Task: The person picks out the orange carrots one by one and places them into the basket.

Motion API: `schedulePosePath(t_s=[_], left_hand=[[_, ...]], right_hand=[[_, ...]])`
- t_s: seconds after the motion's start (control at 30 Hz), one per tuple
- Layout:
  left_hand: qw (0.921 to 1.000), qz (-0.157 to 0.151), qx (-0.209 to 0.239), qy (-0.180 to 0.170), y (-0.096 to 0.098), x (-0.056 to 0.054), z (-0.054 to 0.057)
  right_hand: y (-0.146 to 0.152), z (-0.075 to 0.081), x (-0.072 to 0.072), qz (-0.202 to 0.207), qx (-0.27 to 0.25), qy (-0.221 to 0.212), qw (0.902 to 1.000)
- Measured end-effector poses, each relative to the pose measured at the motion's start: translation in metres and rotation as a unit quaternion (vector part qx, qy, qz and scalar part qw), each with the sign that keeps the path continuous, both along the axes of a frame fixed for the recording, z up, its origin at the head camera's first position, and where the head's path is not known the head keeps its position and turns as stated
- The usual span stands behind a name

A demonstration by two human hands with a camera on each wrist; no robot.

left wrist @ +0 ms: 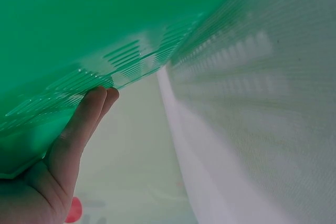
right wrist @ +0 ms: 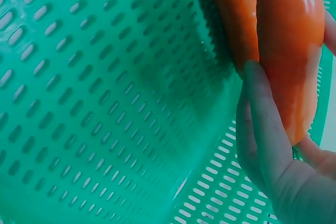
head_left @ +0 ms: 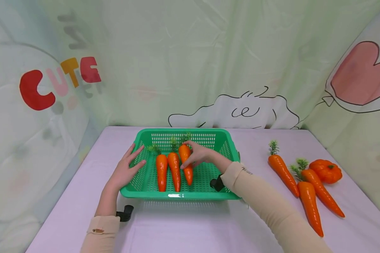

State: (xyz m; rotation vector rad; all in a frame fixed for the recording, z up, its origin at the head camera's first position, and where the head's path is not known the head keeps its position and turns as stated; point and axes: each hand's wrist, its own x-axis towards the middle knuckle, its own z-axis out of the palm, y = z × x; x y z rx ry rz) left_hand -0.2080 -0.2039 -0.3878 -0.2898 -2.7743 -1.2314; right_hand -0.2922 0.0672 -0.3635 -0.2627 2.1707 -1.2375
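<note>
A green plastic basket (head_left: 202, 195) with slotted walls stands on the table. Inside it, two orange carrots with leafy green tops lie side by side, the left carrot (head_left: 162, 172) and the middle carrot (head_left: 174, 170). My right hand (head_left: 200, 154) grips a third carrot (right wrist: 289, 30) just right of them, fingers and thumb on either side of its upper part. At the basket's left side is my left hand (head_left: 126, 171), its fingers spread and extended over the rim. In the left wrist view, fingers (left wrist: 86, 121) of that hand touch the basket's slotted outer wall.
To the right of the basket lie three more carrots: one farther back (head_left: 283, 175), one in front (head_left: 310, 207) and one at the right (head_left: 324, 193). An orange pumpkin (head_left: 326, 171) sits behind them. A printed curtain (head_left: 145, 63) hangs behind the pale table (head_left: 177, 228).
</note>
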Motion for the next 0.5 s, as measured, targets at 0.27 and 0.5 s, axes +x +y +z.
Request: schedulePosePath(t_s=[0.27,0.5], left_hand=[[1.0000,0.002,0.001,0.001,-0.0006,-0.0002,-0.0010],[1.0000,0.001,-0.001,0.003,-0.0004,-0.0002,-0.0004]], right_hand=[[-0.0042,-0.0091,0.0019,-0.008,0.019,0.007,0.9998],[-0.0065,-0.0102,0.0030,-0.012,0.036,0.013,0.9992]])
